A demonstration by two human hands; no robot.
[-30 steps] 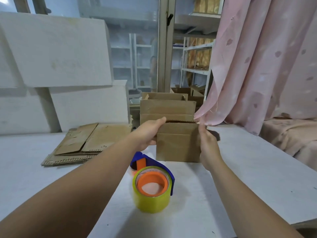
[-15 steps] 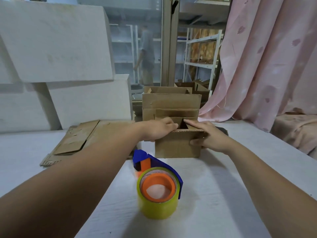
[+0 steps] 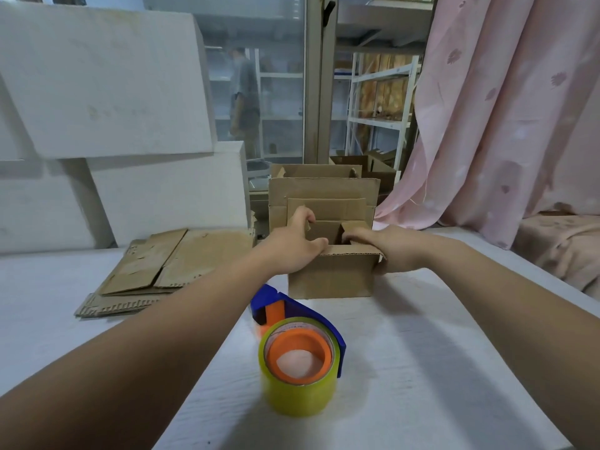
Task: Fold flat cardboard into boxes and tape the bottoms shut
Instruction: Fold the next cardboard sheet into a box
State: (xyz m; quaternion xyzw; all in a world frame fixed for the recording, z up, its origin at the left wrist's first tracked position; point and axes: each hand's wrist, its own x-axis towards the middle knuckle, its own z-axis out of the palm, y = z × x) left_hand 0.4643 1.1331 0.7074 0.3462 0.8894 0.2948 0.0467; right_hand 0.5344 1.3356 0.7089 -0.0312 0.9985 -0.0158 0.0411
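The white table (image 3: 438, 336) carries all items. The stack of flat cardboard (image 3: 162, 271) lies left of the left hand (image 3: 292, 246). Open-topped boxes (image 3: 324, 190) stand just beyond both hands. The box (image 3: 331, 277) stands upright between the hands, flaps partly folded inward. The tape dispenser (image 3: 300, 362) sits nearer than the hands. The left hand grips the left flap with curled fingers. The right hand (image 3: 389, 250) presses flat fingers on the right flap.

Legible text: none I can read. Tape roll (image 3: 298, 396), near the front edge of the table (image 3: 422, 368): faint reddish marks on the core rim, too small for me to make out.
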